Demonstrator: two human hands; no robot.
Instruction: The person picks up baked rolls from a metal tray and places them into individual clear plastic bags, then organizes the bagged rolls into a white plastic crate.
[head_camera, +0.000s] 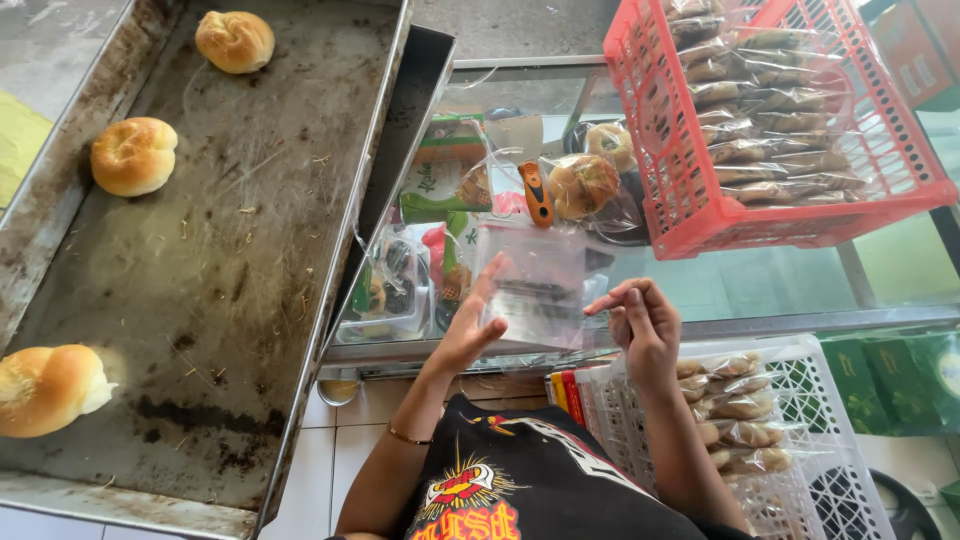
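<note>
Packing looks to be well under way, judged from how the bread lies around the big metal baking tray (250, 250). On the tray only three buns are left unwrapped: one (235, 41) at its far end, one (133, 156) along its outer edge, and one (48, 390) at its near corner; the rest of the sheet shows only crumbs and dark stains. Beyond the tray's inner edge, the left hand (470, 325) pinches a clear plastic bag (535, 290) by its side, fingers closed on the film, and holds it up over the glass counter (760, 280). The right hand (640, 320) hovers just beside the bag with fingers loosely curled and apart, gripping nothing (it may brush the film, too fine to tell). The bag looks empty, so no bun has gone into it yet. Already bagged bread fills a red crate (690, 230) on the counter, farther from the tray, and more lies in a white crate (850, 480) below the right hand. Under the glass, wrapped buns (583, 185) and an orange-handled tool (537, 192) show beside the tray's corner.
</note>
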